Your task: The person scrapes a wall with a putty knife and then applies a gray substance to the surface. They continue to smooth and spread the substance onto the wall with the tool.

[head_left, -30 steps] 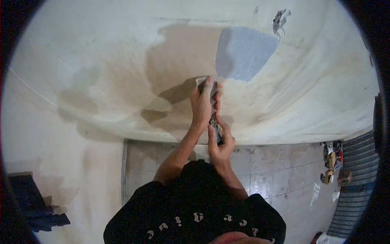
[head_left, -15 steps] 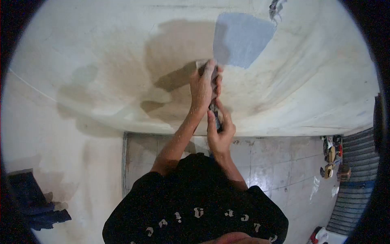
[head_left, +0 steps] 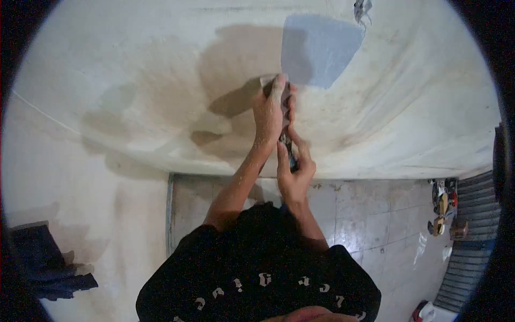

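My left hand (head_left: pixel 268 115) is closed around a flat brownish-grey piece (head_left: pixel 285 99), with its thumb laid along the top and fingertips curling over the far edge. A pale corner (head_left: pixel 265 81) juts out beside the thumb. Just below, my right hand (head_left: pixel 298 174) grips a narrow dark handle (head_left: pixel 293 162) with a bluish tint, its thumb and forefinger reaching up to the lower end of the flat piece. Both hands are in front of a cream wall (head_left: pixel 177 70), near the lower edge of a blue-grey patch (head_left: pixel 327 51). The palms hide much of what is held.
Wires (head_left: pixel 362 11) stick out of the wall at the upper right. Dark cloth (head_left: pixel 40 257) hangs at the left. Along the right, several tools (head_left: pixel 441 206) lie on the tiled floor (head_left: pixel 370 214) beside a ribbed shutter (head_left: pixel 469 236).
Both hands have shifted slightly to the right, keeping their grips, the left thumb a little higher on the wall. Their shadows have moved right with them.
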